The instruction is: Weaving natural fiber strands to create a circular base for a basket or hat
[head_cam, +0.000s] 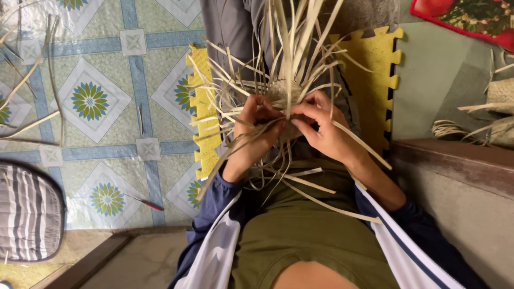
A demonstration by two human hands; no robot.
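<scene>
I see the half-woven straw piece (281, 93) just beyond both hands, its loose strips fanning far and up; my left hand (257, 128) is closed on a bundle of strips; my right hand (321, 128), equally near, pinches one strip (361, 144) running right and nearer.

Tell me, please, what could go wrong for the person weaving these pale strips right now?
Both hands, left hand and right hand, pinch strips at the woven piece; a sharp bend might crack one. The many loose strips trailing over the lap could tangle or snag.
</scene>
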